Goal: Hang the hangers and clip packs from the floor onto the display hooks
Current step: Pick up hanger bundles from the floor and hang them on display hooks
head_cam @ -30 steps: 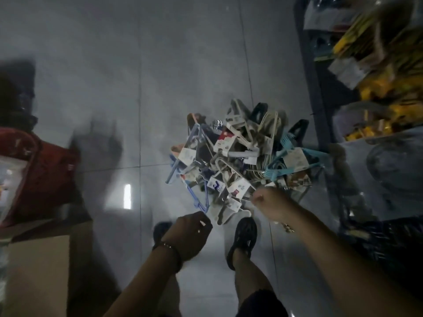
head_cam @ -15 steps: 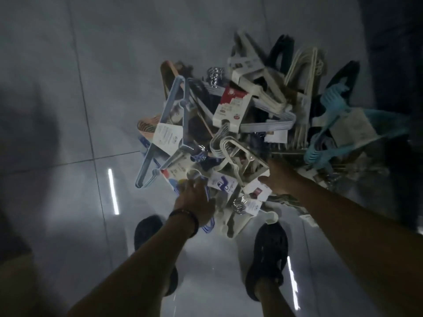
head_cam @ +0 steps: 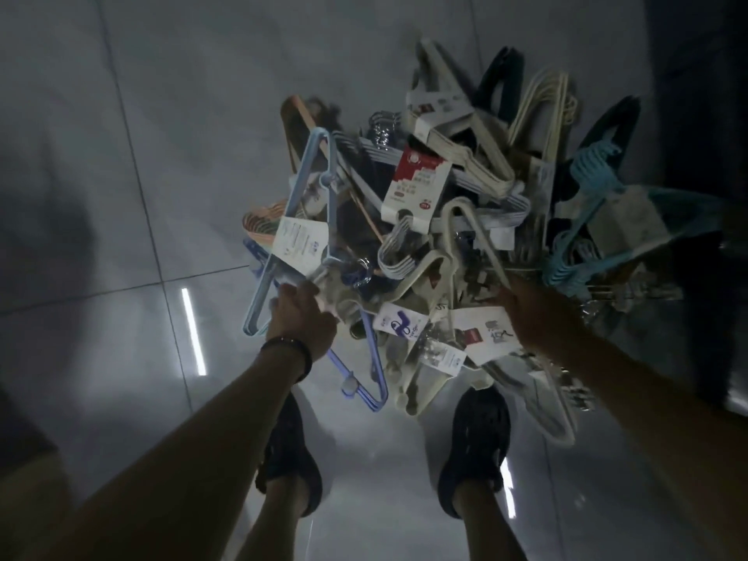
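Both hands are down in the pile (head_cam: 445, 220) of hangers and clip packs, which lies on the floor (head_cam: 162, 155) just beyond the shoes (head_cam: 477, 439). The left hand (head_cam: 301, 317) is closed round the neck of the blue hangers (head_cam: 331, 188) at the pile's near left. The right hand (head_cam: 526, 313) is pushed in at the near right beside a cream hanger (head_cam: 487, 247); its fingers are hidden, so whether anything is gripped cannot be told. Tangling is judged the likeliest trouble. Hooks and arms are interlocked throughout, so if the blue hangers are pulled up, neighbours could be dragged along and dropped or scattered, and a card label could be torn. The purple hanger (head_cam: 374, 362) by the left wrist could be snagged. Open room is seen to the left and far left, where the floor is bare. At the right a dark fixture (head_cam: 696, 115) stands close beside the teal hangers (head_cam: 587, 164), so little room is left there. The shoes are set right at the pile's near edge, and hangers could be trodden on with one step forward. No display hooks are in view.
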Demonstrator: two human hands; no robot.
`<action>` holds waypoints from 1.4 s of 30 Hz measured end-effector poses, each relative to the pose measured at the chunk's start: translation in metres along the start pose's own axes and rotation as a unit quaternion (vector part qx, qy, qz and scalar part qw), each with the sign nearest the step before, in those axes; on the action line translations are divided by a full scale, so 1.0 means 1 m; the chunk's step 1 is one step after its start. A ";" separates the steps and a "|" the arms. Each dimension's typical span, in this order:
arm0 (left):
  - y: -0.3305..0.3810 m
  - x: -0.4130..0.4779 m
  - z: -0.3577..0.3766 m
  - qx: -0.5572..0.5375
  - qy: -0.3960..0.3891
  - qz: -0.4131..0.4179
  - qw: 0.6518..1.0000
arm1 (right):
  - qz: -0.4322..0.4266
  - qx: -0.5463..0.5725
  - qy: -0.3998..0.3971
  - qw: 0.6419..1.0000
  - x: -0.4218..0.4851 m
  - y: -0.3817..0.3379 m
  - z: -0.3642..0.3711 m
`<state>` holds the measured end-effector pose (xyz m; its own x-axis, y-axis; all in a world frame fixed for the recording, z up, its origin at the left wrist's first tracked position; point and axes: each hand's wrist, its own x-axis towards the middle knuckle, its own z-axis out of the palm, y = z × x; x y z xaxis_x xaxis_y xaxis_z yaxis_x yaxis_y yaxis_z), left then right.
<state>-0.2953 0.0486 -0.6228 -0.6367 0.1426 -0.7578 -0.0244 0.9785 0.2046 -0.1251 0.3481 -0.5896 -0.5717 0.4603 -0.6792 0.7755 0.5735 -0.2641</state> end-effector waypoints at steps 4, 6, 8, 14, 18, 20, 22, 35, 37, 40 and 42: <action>0.002 0.021 -0.034 -0.009 0.066 -0.003 0.998 | 0.081 0.217 -0.005 0.973 -0.014 -0.016 -0.022; 0.001 0.032 -0.039 -0.051 0.033 0.001 0.998 | 0.067 0.259 0.037 0.963 -0.013 -0.034 -0.015; 0.002 0.038 -0.036 -0.139 0.012 -0.009 0.990 | 0.052 0.290 0.072 0.953 -0.002 -0.059 -0.004; -0.018 0.048 0.005 -0.011 0.009 -0.034 0.999 | 0.088 0.294 0.100 0.947 0.037 -0.114 0.038; -0.029 0.058 -0.002 0.028 -0.074 -0.011 0.997 | 0.096 0.308 0.086 0.943 0.031 -0.115 0.047; -0.030 0.049 -0.008 0.040 -0.044 0.024 0.998 | 0.101 0.347 0.083 0.929 0.026 -0.113 0.044; -0.025 0.029 -0.025 0.005 0.031 0.027 0.999 | 0.135 0.395 0.068 0.906 0.021 -0.109 0.038; 0.025 -0.082 -0.074 -0.585 -0.200 -0.047 0.785 | 0.135 0.445 0.003 0.885 -0.005 -0.151 -0.003; 0.033 -0.091 -0.062 -0.604 -0.224 -0.015 0.765 | 0.121 0.379 0.031 0.917 -0.002 -0.151 -0.003; 0.039 -0.102 -0.047 -0.567 -0.182 -0.016 0.803 | 0.092 0.229 0.004 0.969 -0.009 -0.153 -0.004; 0.040 -0.109 -0.040 -0.531 -0.163 -0.014 0.832 | 0.117 0.238 -0.037 0.964 -0.020 -0.158 0.000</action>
<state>-0.2580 0.0666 -0.5072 -0.3853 0.3239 -0.8641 -0.8128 0.3242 0.4840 -0.2364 0.2482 -0.5342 -0.3585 0.4794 -0.8010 0.9263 0.0762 -0.3689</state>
